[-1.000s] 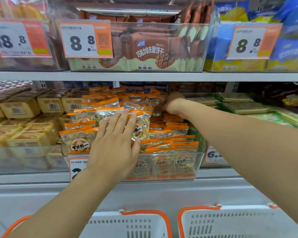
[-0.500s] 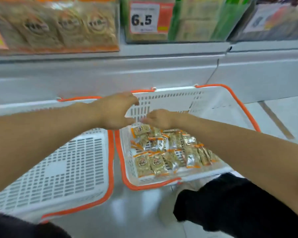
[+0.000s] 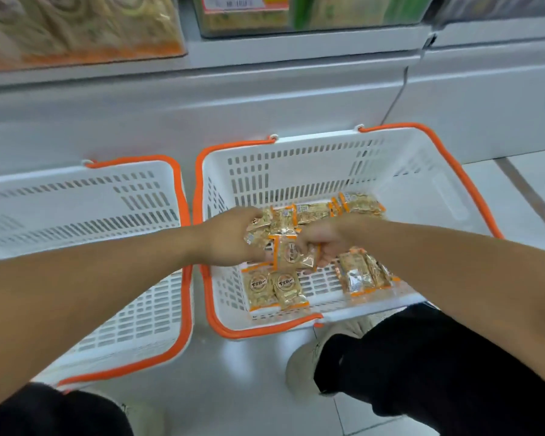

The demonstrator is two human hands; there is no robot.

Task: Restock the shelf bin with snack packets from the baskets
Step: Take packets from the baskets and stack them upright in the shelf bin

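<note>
nearest the camera are the person's dark trousers (image 3: 422, 366) and a pale shoe (image 3: 302, 360) on the grey floor (image 3: 249, 388). both forearms reach forward over the right basket (image 3: 312, 165), white with an orange rim, which sits just beside the left basket (image 3: 76, 196); no packets show in the visible part of the left one.

the left hand (image 3: 227, 237) has its fingers curled around a small bunch of snack packets (image 3: 260, 226). the right hand (image 3: 323, 243) is closed on another packet (image 3: 291, 254), pinching it near its edge. more loose packets (image 3: 274, 289) lie flat on the floor of the right basket, some toward its near wall, others along the far side.

the step in hand looks like gathering a load for the shelf. to do it well, the person would probably stack packets flat and facing one way, taking only as many as each hand can hold without crushing the crinkly wrappers or dropping any on the lift.

beyond the baskets rises the grey base of the shelving. at the top left, blurred, is the shelf bin (image 3: 76, 29) with orange-edged packets behind its clear front, well above the baskets.
</note>
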